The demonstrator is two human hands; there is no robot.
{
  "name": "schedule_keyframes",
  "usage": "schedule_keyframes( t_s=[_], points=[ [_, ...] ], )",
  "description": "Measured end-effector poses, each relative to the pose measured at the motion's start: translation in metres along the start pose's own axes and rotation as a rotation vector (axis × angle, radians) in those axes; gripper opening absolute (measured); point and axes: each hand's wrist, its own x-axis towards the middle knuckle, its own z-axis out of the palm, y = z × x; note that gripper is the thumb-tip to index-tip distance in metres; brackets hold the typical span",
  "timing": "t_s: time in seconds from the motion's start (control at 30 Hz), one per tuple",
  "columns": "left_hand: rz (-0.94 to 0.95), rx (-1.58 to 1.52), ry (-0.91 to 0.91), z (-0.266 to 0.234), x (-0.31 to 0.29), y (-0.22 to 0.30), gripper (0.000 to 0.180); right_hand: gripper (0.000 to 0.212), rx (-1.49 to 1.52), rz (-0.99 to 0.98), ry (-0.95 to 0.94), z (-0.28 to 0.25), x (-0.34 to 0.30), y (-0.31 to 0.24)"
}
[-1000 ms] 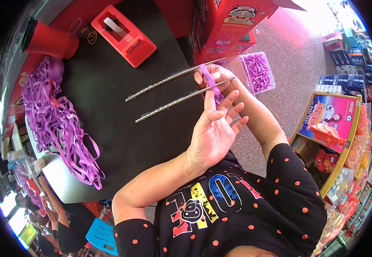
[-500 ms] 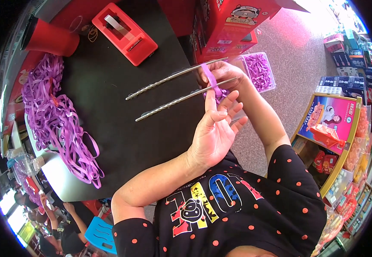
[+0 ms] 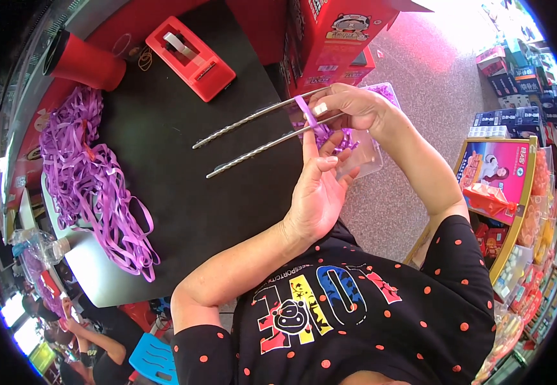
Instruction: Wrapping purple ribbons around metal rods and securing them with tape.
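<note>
From afar I logged one right hand (image 3: 354,106), newly shifted rightward, fingers curled at the purple ribbon (image 3: 307,111), hold uncertain; one left hand (image 3: 317,200), index finger raised, others loosely spread; ribbon still across two metal sticks (image 3: 253,155) near the tabletop's (image 3: 169,205) edge, hence still in place.

The visible clothing is a black T-shirt (image 3: 402,337) with short sleeves (image 3: 187,353), scattered with orange-red dots (image 3: 325,364) and printed with red, yellow and blue letters (image 3: 305,296) and a cartoon animal (image 3: 291,318).
</note>
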Motion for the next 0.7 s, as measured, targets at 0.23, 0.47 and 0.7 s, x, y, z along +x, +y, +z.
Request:
schedule_keyframes(
  t_s=[0.23,0.47,0.7],
  points=[
    [0.003,-0.02,-0.039,0.002,0.001,-0.001,0.069,0.024,0.189,-0.037,0.027,-0.008,-0.007,0.012],
    [-0.013,-0.057,-0.061,-0.001,0.004,-0.001,0.069,0.03,0.209,-0.091,-0.027,-0.004,-0.018,0.015],
    [-0.019,-0.061,-0.051,0.001,0.003,0.001,0.066,0.026,0.186,-0.203,0.009,-0.019,-0.019,0.027]
  ],
)
